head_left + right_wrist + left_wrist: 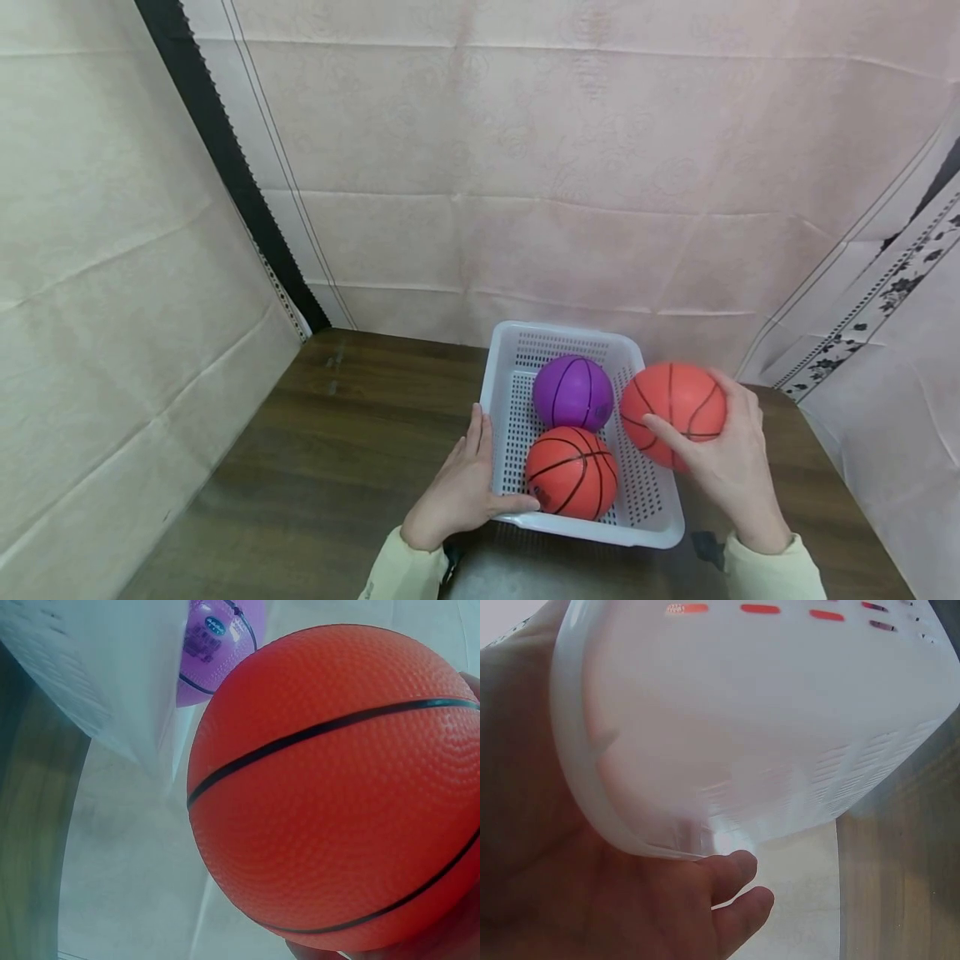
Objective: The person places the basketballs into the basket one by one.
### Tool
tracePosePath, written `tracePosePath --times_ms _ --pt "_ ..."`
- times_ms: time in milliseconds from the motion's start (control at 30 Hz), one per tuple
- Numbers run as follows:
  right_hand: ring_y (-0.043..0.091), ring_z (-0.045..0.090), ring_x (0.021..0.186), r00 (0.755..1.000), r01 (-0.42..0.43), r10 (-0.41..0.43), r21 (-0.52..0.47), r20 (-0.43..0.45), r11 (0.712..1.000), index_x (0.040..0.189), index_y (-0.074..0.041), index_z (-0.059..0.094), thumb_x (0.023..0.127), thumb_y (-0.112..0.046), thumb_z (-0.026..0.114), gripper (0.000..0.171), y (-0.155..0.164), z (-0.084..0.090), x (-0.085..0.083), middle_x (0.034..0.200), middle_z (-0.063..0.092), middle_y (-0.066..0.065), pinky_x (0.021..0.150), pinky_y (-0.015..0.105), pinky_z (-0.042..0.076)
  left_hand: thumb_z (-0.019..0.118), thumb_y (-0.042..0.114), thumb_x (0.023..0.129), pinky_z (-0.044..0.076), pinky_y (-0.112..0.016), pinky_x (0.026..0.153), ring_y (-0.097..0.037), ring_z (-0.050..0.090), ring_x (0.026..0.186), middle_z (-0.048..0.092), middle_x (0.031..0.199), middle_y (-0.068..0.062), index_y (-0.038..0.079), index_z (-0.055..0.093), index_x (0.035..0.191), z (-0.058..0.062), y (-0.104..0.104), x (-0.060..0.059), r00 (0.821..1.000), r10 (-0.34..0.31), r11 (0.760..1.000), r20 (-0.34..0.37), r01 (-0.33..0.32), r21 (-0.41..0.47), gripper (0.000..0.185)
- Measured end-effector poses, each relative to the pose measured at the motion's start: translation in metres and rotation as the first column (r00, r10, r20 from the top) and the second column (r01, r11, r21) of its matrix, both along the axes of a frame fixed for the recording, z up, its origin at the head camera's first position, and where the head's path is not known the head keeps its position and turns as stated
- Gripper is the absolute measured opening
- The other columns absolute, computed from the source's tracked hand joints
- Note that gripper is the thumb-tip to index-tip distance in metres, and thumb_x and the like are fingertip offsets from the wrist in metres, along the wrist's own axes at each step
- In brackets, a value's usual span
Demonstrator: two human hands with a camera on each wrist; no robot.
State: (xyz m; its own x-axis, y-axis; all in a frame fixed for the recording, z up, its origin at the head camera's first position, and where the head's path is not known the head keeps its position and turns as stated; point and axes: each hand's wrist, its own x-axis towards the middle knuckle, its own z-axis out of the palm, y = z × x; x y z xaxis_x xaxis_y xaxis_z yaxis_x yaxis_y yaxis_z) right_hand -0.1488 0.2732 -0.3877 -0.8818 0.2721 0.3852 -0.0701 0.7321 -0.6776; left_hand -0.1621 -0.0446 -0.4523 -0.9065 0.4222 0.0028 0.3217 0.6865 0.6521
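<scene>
A white plastic basket (647, 510) with perforated walls sits on the wooden table. Inside it lie a purple ball (573, 393) and a red-orange toy basketball (572, 473), the purple one farther back. My left hand (463, 487) holds the basket's near left corner, thumb over the front rim and fingers along the outer left side. Over the basket's right rim, my right hand (723, 446) grips a second red-orange basketball (667, 408) from its right side, thumb in front. This ball (337, 787) fills much of the right wrist view and hides most of the fingers.
Brown wooden table (322, 467) extends to the left of the basket. Pale cloth (570, 167) hangs behind the table, and more cloth (112, 292) lines the left side. A dark patch (707, 548) lies on the table by the right sleeve (772, 571).
</scene>
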Motion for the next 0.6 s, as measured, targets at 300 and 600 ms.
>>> tracePosePath --times_ms 300,600 --pt "0.036 0.031 0.116 0.999 -0.038 0.038 0.004 -0.003 0.999 0.144 -0.02 0.03 0.069 -0.044 0.082 0.095 -0.0047 -0.0031 -0.0026 0.129 0.037 0.015 0.066 0.059 0.049 0.067 0.07 0.068 0.017 -0.056 0.107 -0.037 0.011 0.139 -0.018 0.155 -0.01 -0.002 0.004 0.149 -0.0016 -0.0003 -0.0006 1.0 -0.004 1.0 -0.009 0.004 -0.002 0.125" --pt "0.039 0.036 0.112 0.996 -0.083 0.083 0.025 0.031 0.996 0.145 -0.021 0.028 0.067 -0.049 0.081 0.098 -0.0075 -0.0036 -0.0033 0.131 0.035 0.015 0.065 0.06 0.049 0.067 0.071 0.066 0.016 -0.055 0.108 -0.036 0.012 0.14 -0.018 0.155 -0.008 0.002 0.001 0.15 -0.0021 0.0004 -0.0014 1.0 0.007 1.0 0.007 -0.007 0.0 0.127"
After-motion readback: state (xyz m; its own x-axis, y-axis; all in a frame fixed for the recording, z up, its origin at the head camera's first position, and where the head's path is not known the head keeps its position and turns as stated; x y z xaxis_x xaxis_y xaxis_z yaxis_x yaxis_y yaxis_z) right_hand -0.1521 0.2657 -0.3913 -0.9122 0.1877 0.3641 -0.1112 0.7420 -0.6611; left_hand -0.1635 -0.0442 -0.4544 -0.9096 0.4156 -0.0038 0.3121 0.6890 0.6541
